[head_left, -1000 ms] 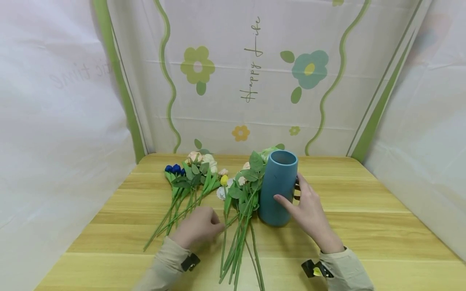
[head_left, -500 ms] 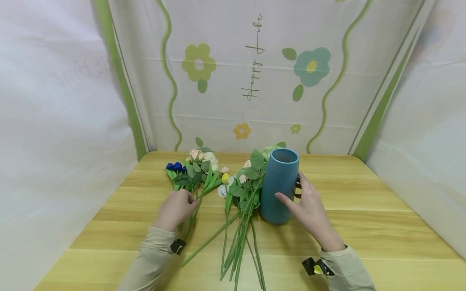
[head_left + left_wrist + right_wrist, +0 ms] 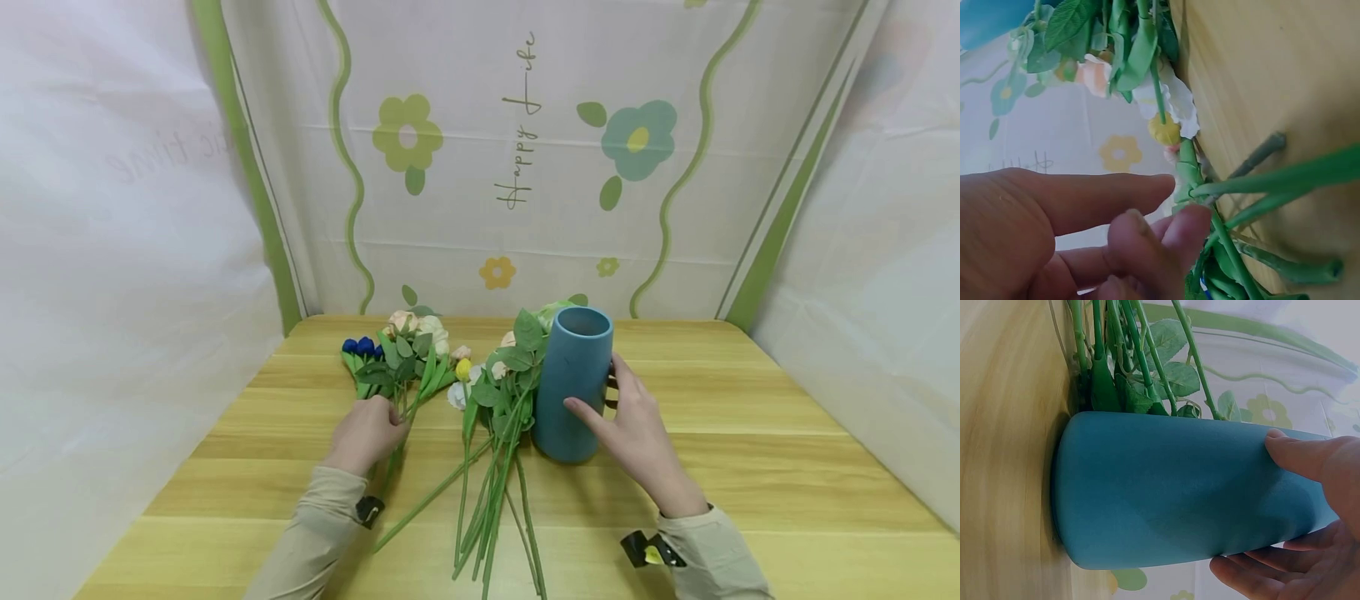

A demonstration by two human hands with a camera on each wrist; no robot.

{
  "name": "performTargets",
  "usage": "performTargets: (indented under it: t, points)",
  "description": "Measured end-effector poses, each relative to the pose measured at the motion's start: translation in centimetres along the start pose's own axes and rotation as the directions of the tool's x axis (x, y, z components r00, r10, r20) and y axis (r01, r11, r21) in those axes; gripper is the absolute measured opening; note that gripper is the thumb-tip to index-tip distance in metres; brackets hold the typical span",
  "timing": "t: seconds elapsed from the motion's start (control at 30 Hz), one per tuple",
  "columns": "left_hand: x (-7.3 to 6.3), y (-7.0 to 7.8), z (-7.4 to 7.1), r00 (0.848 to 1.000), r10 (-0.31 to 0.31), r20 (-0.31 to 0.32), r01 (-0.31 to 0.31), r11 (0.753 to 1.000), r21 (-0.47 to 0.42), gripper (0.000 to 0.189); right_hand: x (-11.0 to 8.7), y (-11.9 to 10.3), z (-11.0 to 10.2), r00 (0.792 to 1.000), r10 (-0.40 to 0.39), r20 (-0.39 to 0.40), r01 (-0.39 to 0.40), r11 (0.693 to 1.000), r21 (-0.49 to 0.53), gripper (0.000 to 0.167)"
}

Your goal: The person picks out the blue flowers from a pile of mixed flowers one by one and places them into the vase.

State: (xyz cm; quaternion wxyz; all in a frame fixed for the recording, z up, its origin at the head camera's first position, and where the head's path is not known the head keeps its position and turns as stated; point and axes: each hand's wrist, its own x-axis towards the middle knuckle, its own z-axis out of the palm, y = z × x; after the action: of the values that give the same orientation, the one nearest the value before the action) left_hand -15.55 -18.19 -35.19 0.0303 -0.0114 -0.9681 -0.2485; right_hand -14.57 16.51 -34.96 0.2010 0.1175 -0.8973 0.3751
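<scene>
My right hand (image 3: 637, 429) holds the tall blue vase (image 3: 573, 383), thumb on the near side and fingers round the far right side. In the right wrist view the vase (image 3: 1172, 494) stands with its base on the table. Over the left bunch of artificial flowers (image 3: 405, 354), my left hand (image 3: 367, 435) has curled fingers at the stems. The left wrist view shows the thumb and a fingertip at a green flower stem (image 3: 1260, 184), apparently pinching it. Parts of the stems are hidden under this hand.
A second flower bunch (image 3: 506, 392) lies against the vase's left side, its stems (image 3: 491, 508) pointing towards me. Blue flowers (image 3: 365, 346) and a yellow one (image 3: 462, 369) lie at the back left. Patterned cloth (image 3: 450, 208) surrounds the wooden table (image 3: 750, 467).
My left hand has moved left and away from me, to the left bunch, and stays there over the last half second. One stem now lies angled towards the middle. The right hand keeps its hold.
</scene>
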Motion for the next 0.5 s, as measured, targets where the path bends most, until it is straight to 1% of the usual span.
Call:
performTargets:
  t: [0.17, 0.23, 0.37, 0.5]
  points:
    - [0.00, -0.12, -0.02, 0.997, -0.075, 0.022, 0.074, 0.997, 0.036, 0.040, 0.01, -0.10, -0.10, 1.000, 0.001, 0.003, -0.001, 1.000, -0.002, 0.097]
    - [0.02, -0.19, -0.01, 0.994, -0.097, 0.045, 0.094, 0.994, 0.052, 0.034, 0.02, -0.12, -0.08, 1.000, 0.001, 0.002, -0.001, 1.000, 0.000, 0.097]
    - [0.08, -0.41, 0.18, 0.988, -0.121, 0.098, 0.114, 0.990, 0.079, 0.025, 0.04, -0.09, -0.01, 1.000, -0.002, -0.002, 0.002, 1.000, 0.006, 0.096]
    - [0.10, -0.49, 0.42, 0.985, -0.126, 0.115, 0.116, 0.989, 0.089, 0.024, 0.01, -0.04, 0.05, 1.000, -0.004, -0.004, 0.004, 1.000, 0.008, 0.096]
